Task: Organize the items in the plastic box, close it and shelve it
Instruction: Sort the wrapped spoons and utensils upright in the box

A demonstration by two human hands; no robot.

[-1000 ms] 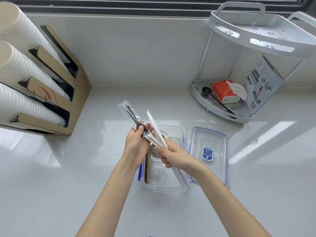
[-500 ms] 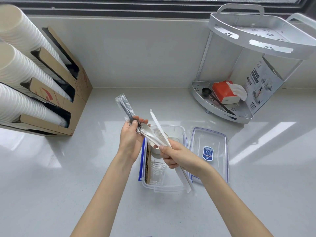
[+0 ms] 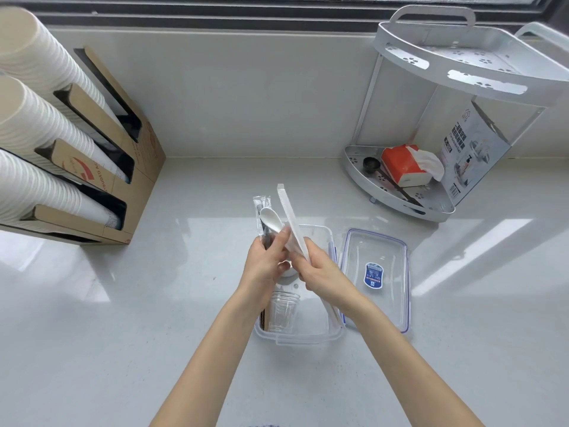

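Note:
A clear plastic box (image 3: 300, 335) stands open on the white counter, with a clear cup (image 3: 283, 309) lying inside. Its clear lid (image 3: 377, 300), blue-edged with a blue sticker, lies flat just to the right. Above the box, my left hand (image 3: 266, 266) grips a clear-wrapped dark utensil packet (image 3: 261, 208) together with a white spoon (image 3: 271, 221). My right hand (image 3: 323, 274) holds a long white wrapped packet (image 3: 286, 211) that points up and away. Both hands touch over the box's middle.
A cardboard dispenser (image 3: 135, 167) with stacks of white paper cups (image 3: 34, 124) fills the left. At back right, a white two-tier corner shelf (image 3: 474, 72) carries an orange tissue pack (image 3: 403, 164), a black scoop (image 3: 371, 164) and a printed carton (image 3: 471, 149).
Both hands came together over the box. The utensil packet swung from tilted left to nearly upright, and the white spoon now shows beside it in my left hand.

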